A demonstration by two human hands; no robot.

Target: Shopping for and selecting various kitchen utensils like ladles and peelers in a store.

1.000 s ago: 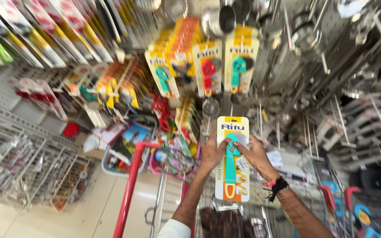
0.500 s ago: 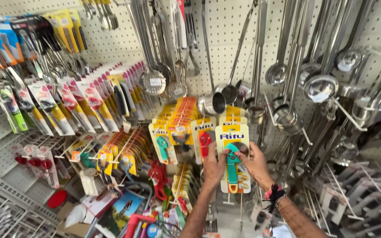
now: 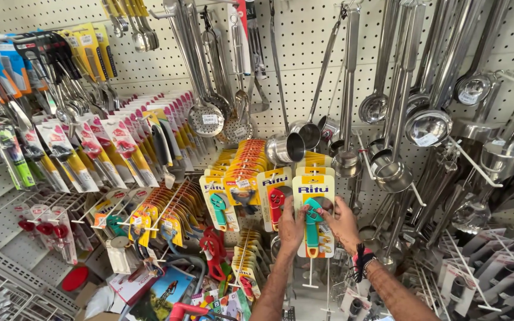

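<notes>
The carded kitchen tool point(image 3: 313, 217) is a teal utensil with an orange tip, fixed on a yellow and white backing card. Its long axis is vertical: the rounded teal head points up and the orange end points down. The card is upright against the white pegboard wall point(image 3: 316, 53), at the front of a row of cards of the same kind on a peg.

The left hand point(image 3: 290, 229) grasps the left edge of the card, with its fingers curled around it. The right hand point(image 3: 343, 223) holds the right edge in the same way, thumb on the front; a dark wristband point(image 3: 361, 261) is on this wrist.

Just to the left hang a card with a red tool point(image 3: 275, 199) and a card with a teal tool point(image 3: 216, 203). Above, steel ladles point(image 3: 388, 107) and a skimmer point(image 3: 204, 116) hang with their handles up. Further left, packaged peelers point(image 3: 120, 148) are on hooks.
</notes>
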